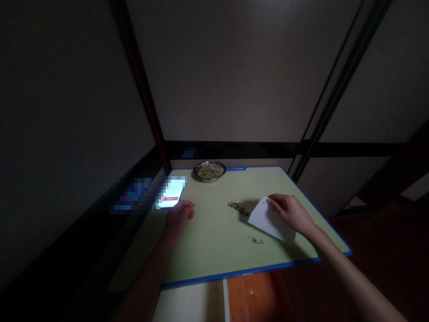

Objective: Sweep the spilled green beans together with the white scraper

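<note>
My right hand [291, 212] pinches a sheet of white paper [273, 223] by its upper edge and holds it tilted over the table. Beside the paper's left edge lies a loose pile of small dark green beans or seeds [238, 207]. A smaller scatter of the same [256, 240] is nearer the front. My left hand [181, 214] is at the left of the table with its fingers curled in; whether anything is inside them is hidden. Just beyond it a lit phone [172, 192] stands or lies at the left edge, partly pixelated.
The light green table [201, 250] has a blue rim. A metal bowl [210, 180] full of small green and pale pieces stands at the back edge. Sliding panels [228, 80] rise behind. Below the front edge are a pale surface [194, 302] and an orange one [251, 297].
</note>
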`<action>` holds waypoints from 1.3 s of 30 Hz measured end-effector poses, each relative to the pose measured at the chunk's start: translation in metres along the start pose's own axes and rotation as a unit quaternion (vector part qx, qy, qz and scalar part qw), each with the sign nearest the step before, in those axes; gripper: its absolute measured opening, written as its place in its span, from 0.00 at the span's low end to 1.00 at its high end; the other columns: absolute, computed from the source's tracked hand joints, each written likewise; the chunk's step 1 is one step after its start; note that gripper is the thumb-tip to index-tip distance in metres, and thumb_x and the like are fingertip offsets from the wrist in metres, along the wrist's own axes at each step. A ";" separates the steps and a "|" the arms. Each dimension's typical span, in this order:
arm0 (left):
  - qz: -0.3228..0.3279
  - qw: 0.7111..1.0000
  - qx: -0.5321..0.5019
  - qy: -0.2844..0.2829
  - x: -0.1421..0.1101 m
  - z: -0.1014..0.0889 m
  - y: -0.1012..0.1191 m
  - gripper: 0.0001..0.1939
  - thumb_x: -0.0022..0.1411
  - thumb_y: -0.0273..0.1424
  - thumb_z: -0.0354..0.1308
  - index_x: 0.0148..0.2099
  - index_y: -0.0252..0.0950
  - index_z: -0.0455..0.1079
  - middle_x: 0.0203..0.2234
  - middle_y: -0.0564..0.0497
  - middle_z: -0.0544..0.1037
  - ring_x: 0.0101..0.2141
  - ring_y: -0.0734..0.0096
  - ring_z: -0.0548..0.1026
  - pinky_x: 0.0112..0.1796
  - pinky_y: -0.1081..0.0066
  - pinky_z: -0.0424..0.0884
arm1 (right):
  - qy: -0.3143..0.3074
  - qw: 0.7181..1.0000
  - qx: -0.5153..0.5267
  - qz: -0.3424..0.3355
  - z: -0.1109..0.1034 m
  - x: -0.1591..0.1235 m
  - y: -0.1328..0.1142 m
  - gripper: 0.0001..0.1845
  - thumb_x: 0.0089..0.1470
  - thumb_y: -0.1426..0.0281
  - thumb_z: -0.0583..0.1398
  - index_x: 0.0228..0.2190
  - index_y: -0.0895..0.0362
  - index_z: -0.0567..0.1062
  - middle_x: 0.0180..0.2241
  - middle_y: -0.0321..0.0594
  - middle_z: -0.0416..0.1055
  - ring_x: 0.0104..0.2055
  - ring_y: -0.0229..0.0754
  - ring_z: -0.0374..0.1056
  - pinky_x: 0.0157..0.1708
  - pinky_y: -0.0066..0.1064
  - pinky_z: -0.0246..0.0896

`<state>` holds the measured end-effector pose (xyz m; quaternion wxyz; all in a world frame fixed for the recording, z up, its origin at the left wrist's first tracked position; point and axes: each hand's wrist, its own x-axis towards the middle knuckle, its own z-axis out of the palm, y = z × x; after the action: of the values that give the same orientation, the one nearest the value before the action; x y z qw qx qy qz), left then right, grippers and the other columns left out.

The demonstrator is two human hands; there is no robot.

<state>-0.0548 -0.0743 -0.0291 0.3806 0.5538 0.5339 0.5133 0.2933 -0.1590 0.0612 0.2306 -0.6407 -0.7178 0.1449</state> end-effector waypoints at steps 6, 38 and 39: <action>-0.011 1.000 -0.001 0.004 0.000 -0.001 0.001 0.12 0.48 0.40 0.57 0.28 0.36 0.68 0.16 0.56 0.71 0.19 0.73 0.67 0.23 0.72 0.63 | 0.015 0.993 -0.082 0.082 0.006 -0.004 0.033 0.19 0.60 0.62 0.50 0.36 0.56 0.78 0.34 0.45 0.78 0.35 0.43 0.71 0.32 0.29 0.56; 0.003 1.000 -0.015 0.003 -0.002 -0.002 0.002 0.12 0.48 0.40 0.56 0.29 0.35 0.69 0.16 0.55 0.71 0.19 0.72 0.68 0.23 0.72 0.64 | 0.014 0.993 -0.113 0.040 0.076 0.031 -0.068 0.18 0.62 0.61 0.50 0.38 0.56 0.76 0.37 0.49 0.77 0.39 0.46 0.73 0.35 0.30 0.57; 0.002 1.000 -0.015 0.001 -0.001 -0.002 0.002 0.13 0.48 0.41 0.57 0.29 0.35 0.69 0.16 0.55 0.71 0.19 0.72 0.68 0.23 0.71 0.64 | 0.019 0.995 -0.095 0.035 0.074 0.032 -0.068 0.18 0.63 0.61 0.50 0.39 0.55 0.76 0.38 0.48 0.77 0.40 0.45 0.72 0.36 0.30 0.57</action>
<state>-0.0560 -0.0760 -0.0273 0.3877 0.5482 0.5255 0.5225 0.1946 -0.1302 0.0370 0.1772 -0.6874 -0.7006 0.0721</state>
